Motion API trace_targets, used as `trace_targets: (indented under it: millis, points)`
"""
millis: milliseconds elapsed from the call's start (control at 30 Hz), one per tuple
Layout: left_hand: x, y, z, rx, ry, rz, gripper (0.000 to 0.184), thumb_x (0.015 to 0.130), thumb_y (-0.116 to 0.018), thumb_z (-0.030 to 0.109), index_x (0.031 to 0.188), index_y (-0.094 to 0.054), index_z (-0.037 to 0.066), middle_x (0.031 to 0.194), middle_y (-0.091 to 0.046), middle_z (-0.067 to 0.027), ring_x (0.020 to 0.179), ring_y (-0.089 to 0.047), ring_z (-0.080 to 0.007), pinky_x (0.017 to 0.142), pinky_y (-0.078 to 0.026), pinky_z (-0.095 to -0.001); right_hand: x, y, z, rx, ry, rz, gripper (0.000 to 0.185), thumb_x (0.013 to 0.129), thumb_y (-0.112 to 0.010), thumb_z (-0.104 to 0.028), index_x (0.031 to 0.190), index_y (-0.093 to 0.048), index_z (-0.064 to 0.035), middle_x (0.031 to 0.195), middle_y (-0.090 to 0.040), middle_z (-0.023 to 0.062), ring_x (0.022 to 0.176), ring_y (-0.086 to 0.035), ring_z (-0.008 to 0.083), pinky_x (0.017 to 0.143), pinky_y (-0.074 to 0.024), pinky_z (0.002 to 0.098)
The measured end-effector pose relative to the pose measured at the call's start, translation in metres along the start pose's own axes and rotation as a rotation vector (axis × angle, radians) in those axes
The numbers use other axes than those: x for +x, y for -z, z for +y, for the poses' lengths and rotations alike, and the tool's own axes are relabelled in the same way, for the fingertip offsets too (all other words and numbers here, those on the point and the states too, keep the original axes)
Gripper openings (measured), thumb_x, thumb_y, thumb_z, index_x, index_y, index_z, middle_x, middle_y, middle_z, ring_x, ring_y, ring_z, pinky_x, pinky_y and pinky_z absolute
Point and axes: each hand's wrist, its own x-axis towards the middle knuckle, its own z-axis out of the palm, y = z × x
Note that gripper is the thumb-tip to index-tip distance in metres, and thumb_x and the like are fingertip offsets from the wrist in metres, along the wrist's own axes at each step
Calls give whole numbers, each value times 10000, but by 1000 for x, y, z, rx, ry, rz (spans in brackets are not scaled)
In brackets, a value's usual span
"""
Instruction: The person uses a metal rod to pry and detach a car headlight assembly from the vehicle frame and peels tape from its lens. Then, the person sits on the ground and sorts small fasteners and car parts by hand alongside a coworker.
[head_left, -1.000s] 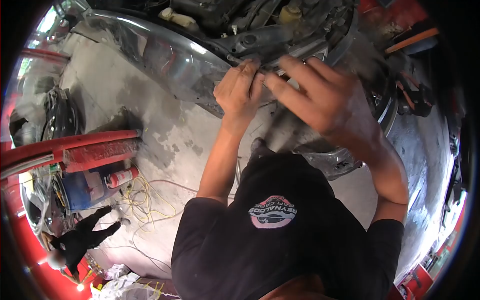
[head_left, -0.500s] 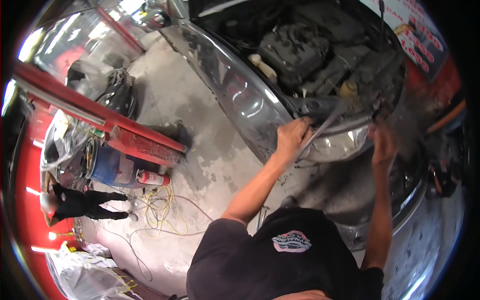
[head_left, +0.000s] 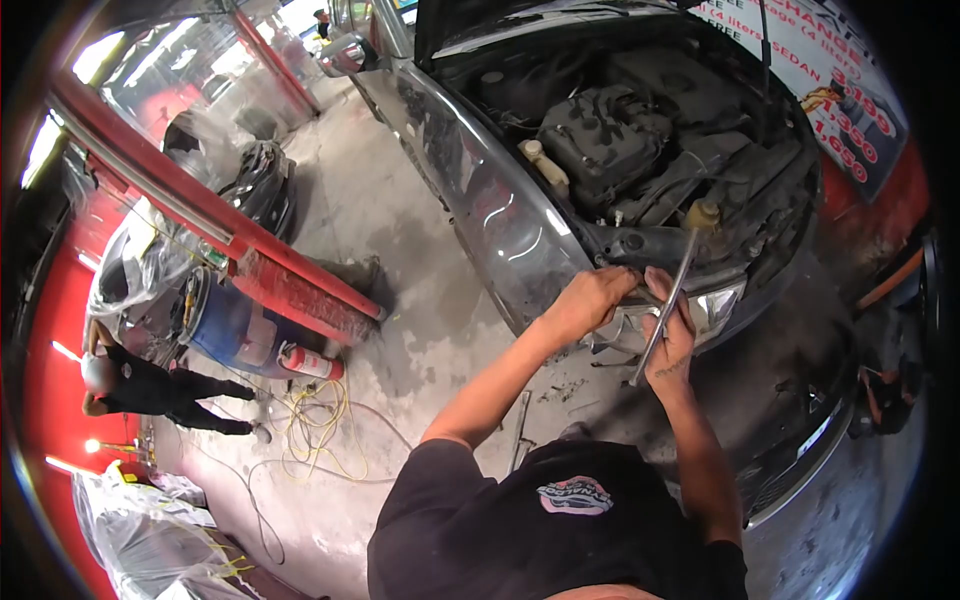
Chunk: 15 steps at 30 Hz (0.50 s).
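Observation:
My left hand (head_left: 597, 303) is at the front corner of the grey fender (head_left: 520, 225), its fingers closed; what they pinch is hidden. Beside it, almost touching, my right hand (head_left: 675, 335) is closed around a long, slim metal bar (head_left: 662, 340), which slants across the palm with its upper end over the engine bay's front edge. Both hands are above the headlight (head_left: 718, 308), which they partly cover. Behind them lies the open engine bay, with the dark engine cover (head_left: 605, 130), a whitish reservoir (head_left: 545, 168) and a yellowish cap (head_left: 703, 214).
The bumper (head_left: 800, 460) is below right. On the floor lie a metal tool (head_left: 520, 432) and tangled yellow cable (head_left: 325, 435). To the left are a red post (head_left: 300, 300), a blue drum (head_left: 230, 325), a fire extinguisher (head_left: 312, 363) and a standing person (head_left: 160, 390).
My right hand has moved left from the headlight's outer side to beside my left hand. The metal bar now stands steeper, across my right palm. The view has shifted slightly.

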Motion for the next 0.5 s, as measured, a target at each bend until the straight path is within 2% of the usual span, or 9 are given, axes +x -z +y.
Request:
trace_targets:
  millis: [33,67,100,133,167,200,300,433,500]
  points:
    - [-3,-1,-2,-1,4,-2,366,762,-628,-73,1122,-610,-12,981,-649,-206,884,-652,-420,740,-538,-487,-1,-4,0,-8,25,14,465,988,-667,-164,1397,-587,42,1431,-565,224,1334,-548,382,1102,-461,453]
    - [-5,-5,-4,23,-27,88,330,766,-652,-58,1089,-609,-8,946,-645,-190,846,-654,-406,703,-534,-479,-3,-6,-1,17,-5,-14,548,1021,-630,-278,1440,-533,62,1476,-528,241,1383,-502,397,1143,-413,478]
    - [-7,-9,-6,47,-60,177,296,769,-675,-43,1055,-607,-4,911,-641,-174,808,-655,-393,666,-531,-472,-6,-11,-2,17,-9,-13,548,1021,-630,-278,1440,-533,62,1476,-528,241,1383,-502,397,1143,-413,478]
    - [-9,-15,-8,45,-60,174,296,769,-675,-43,1055,-607,-4,911,-641,-174,808,-655,-393,666,-531,-472,-9,-17,-2,5,-21,-3,585,1031,-610,-318,1455,-506,71,1490,-515,244,1394,-491,402,1154,-395,485]
    - [-10,-22,-9,78,-46,295,289,774,-701,-21,1047,-609,6,887,-628,-164,776,-650,-384,641,-526,-464,-10,-21,-2,-6,-31,7,624,1041,-589,-358,1471,-478,80,1505,-501,247,1406,-480,407,1165,-378,492]
    - [-11,-28,-9,112,-32,416,284,779,-727,1,1039,-611,15,862,-616,-153,744,-644,-375,617,-521,-456,-12,-23,-2,66,-12,18,625,1045,-585,-330,1486,-449,91,1518,-489,249,1424,-460,413,1177,-357,492]
    - [-12,-42,-8,108,27,545,290,779,-763,27,1026,-611,21,851,-595,-145,745,-639,-364,608,-515,-446,-14,-29,-7,-30,-70,81,558,1045,-589,-276,1469,-477,69,1501,-499,245,1399,-485,410,1156,-380,498]
    - [-2,-37,4,18,55,453,258,797,-729,12,1027,-613,27,861,-586,-147,763,-639,-373,621,-522,-459,-4,-29,-16,100,-186,112,440,1051,-574,-229,1394,-560,45,1435,-562,217,1359,-523,392,1128,-409,491]
    - [5,-24,7,-75,-80,343,233,791,-666,-37,1009,-629,38,906,-615,-144,765,-646,-389,651,-529,-459,3,-23,-7,23,-26,134,340,1052,-559,-186,1298,-628,38,1351,-624,186,1316,-555,377,1096,-439,478]
